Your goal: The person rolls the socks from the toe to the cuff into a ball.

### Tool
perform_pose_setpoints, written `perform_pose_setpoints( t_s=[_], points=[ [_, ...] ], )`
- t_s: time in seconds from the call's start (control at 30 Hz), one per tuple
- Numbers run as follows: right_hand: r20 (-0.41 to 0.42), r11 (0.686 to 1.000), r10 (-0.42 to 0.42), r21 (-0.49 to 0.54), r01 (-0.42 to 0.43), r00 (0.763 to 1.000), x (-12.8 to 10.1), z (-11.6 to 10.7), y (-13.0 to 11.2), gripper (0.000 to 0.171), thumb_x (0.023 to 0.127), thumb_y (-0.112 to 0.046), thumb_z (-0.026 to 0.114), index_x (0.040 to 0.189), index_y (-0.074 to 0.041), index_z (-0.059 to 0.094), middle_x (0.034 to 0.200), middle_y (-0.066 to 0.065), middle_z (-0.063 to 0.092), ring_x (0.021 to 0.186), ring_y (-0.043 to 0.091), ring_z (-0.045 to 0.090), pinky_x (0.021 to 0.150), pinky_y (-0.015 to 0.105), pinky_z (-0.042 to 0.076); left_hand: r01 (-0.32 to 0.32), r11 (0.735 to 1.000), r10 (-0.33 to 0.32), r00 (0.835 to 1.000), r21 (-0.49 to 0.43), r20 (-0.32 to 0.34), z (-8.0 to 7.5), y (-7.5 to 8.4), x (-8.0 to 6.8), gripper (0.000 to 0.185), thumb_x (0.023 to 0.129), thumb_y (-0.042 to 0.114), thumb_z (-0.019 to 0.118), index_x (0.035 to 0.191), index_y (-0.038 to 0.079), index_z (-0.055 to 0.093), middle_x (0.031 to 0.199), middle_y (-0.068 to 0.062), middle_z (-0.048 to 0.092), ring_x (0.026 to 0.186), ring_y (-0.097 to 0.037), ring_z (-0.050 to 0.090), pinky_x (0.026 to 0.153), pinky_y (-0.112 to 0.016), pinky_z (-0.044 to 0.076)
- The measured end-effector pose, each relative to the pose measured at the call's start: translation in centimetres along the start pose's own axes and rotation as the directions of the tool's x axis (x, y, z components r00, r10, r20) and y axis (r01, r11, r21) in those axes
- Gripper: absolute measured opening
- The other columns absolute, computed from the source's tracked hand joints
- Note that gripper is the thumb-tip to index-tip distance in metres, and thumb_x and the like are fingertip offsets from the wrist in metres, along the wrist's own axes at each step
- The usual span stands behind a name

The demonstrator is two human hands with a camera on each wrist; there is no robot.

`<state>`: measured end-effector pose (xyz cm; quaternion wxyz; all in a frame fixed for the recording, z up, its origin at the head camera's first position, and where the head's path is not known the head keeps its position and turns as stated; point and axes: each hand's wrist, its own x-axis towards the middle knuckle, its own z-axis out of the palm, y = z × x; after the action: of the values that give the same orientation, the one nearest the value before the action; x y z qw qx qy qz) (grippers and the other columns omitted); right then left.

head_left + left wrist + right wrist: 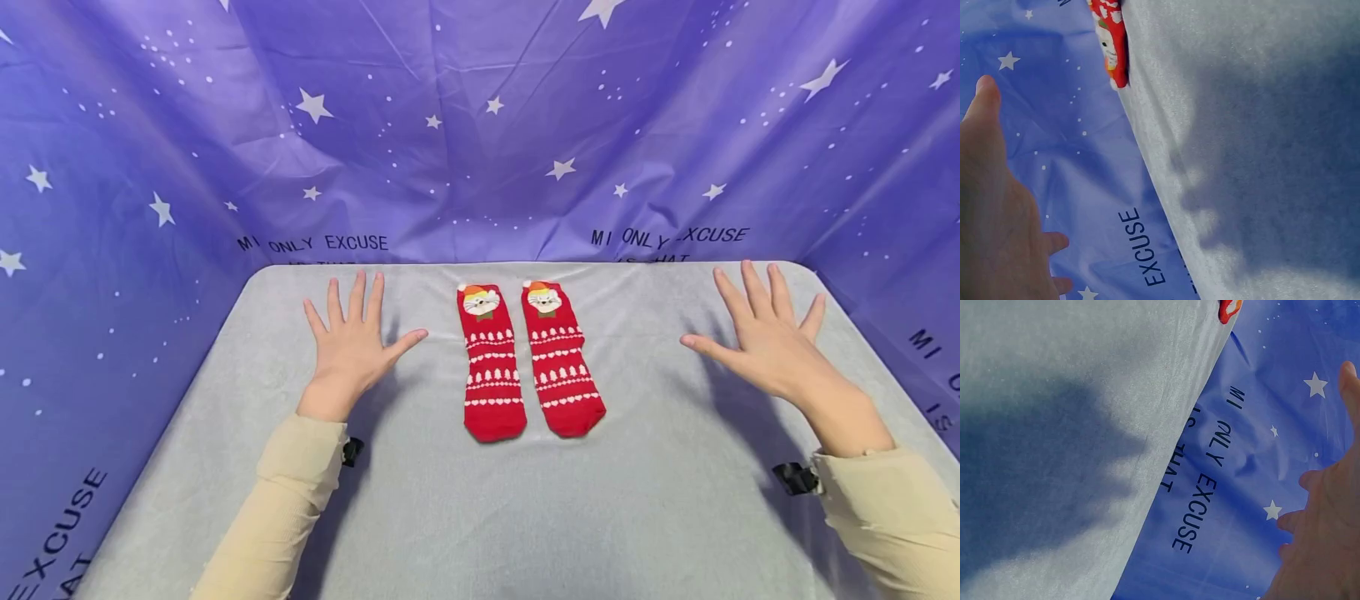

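Two red socks with white patterns and a cartoon face lie side by side in the middle of the grey table (645, 500): the left sock (491, 363) and the right sock (561, 358), cuffs toward the far edge. My left hand (351, 343) hovers open, fingers spread, to the left of the socks and holds nothing. My right hand (761, 333) hovers open with spread fingers well to the right of them. In the left wrist view a sock's cuff (1112, 39) shows near the table's far edge, with my palm (991, 212) at the left. In the right wrist view only a red corner of a sock (1229, 309) shows.
A purple star-printed cloth (480, 125) with the words "MI ONLY EXCUSE" walls the table at the back and both sides. The grey table cover (1260, 125) reaches to the cloth at the far edge. Black wrist straps (795, 478) sit at both cream sleeves.
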<state>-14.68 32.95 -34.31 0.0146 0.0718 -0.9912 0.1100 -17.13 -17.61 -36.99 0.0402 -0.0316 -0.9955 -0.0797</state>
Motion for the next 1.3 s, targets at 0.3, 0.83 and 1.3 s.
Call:
perform_pose_setpoints(
  t_s=[0.3,0.83,1.3],
  points=[
    [0.007,1.000,-0.007,-0.004,0.007,1.000,0.2,0.0,-0.1,0.098,0.093,-0.064,0.051,0.161,-0.018,-0.003,0.165,0.012,-0.021,0.150,0.037,-0.028,0.100,0.081,-0.024,-0.009,1.000,0.009,1.000,0.005,-0.009,-0.3,0.2,0.1,0.106,0.085,0.082,0.041,0.161,0.021,0.000,0.170,-0.010,0.003,0.154,-0.045,-0.005,0.116,-0.073,-0.009],
    [0.005,1.000,0.004,-0.007,-0.004,1.000,0.3,0.1,-0.5,0.098,0.093,-0.066,0.049,0.161,-0.017,-0.003,0.165,0.017,-0.016,0.152,0.042,-0.017,0.103,0.080,-0.021,-0.029,0.999,0.028,0.999,-0.020,-0.015,-0.5,1.1,-0.2,0.104,0.086,0.080,0.043,0.161,0.022,-0.001,0.169,-0.011,0.005,0.154,-0.043,-0.002,0.117,-0.072,-0.008],
    [0.051,1.000,0.014,-0.003,-0.014,0.999,0.4,0.2,-0.8,0.103,0.092,-0.068,0.050,0.160,-0.015,-0.005,0.165,0.023,-0.013,0.152,0.045,-0.011,0.101,0.084,-0.015,-0.043,0.999,0.042,0.999,-0.032,-0.007,-0.6,2.2,-0.4,0.103,0.087,0.079,0.042,0.161,0.022,-0.003,0.169,-0.010,0.002,0.155,-0.041,-0.002,0.117,-0.071,-0.009]
  ],
)
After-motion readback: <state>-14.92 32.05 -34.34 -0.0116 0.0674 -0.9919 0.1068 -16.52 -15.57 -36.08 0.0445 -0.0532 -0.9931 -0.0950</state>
